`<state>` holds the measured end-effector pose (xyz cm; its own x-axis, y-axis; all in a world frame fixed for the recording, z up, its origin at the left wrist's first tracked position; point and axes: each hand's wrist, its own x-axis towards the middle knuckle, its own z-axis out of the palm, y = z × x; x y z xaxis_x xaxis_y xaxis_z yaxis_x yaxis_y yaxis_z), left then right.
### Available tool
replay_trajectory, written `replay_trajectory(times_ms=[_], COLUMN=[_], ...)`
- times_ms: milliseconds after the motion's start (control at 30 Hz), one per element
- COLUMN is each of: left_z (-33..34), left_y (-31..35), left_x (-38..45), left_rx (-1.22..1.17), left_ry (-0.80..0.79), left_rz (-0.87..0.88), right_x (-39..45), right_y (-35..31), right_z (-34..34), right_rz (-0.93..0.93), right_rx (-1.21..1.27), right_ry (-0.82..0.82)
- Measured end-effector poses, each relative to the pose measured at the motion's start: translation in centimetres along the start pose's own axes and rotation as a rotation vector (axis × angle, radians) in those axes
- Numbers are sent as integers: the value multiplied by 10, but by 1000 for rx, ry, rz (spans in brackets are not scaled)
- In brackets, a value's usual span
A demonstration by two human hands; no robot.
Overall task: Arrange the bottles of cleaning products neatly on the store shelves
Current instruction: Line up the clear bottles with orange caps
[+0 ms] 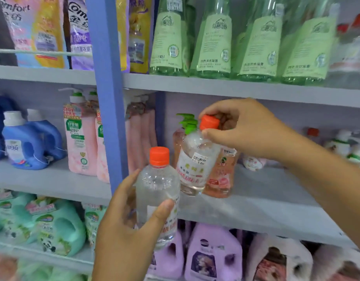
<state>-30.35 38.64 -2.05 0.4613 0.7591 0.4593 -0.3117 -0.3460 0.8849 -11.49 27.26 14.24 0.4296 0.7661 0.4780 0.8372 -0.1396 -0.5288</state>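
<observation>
My left hand (126,226) grips a clear bottle with an orange cap (157,191) upright in front of the middle shelf (256,207). My right hand (246,128) pinches the orange cap of a second clear bottle (195,159), which hangs tilted just above the shelf. Right behind it stands a pink bottle with a green pump (219,179).
Green bottles (213,41) line the top shelf, with refill pouches (45,31) to their left. Blue jugs (31,142) and pink pump bottles (82,138) stand left of the blue upright post (108,94). Purple jugs (213,256) and green jugs (53,226) fill the lower shelves.
</observation>
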Motion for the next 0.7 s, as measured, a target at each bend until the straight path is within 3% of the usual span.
replay_trajectory(times_ms=[367,533,700], left_z=[165,250,292], left_y=[46,24,0], left_x=[-52,-56,-50], left_rx=[-67,0,67], left_ry=[-153,-203,-161], left_rz=[28,61,23], right_x=[-132,-158,-160], right_y=[96,165,199], right_z=[-115,-132,-142], right_rz=[179,172,206], right_rx=[146,-53,-100], right_ry=[227,184,160])
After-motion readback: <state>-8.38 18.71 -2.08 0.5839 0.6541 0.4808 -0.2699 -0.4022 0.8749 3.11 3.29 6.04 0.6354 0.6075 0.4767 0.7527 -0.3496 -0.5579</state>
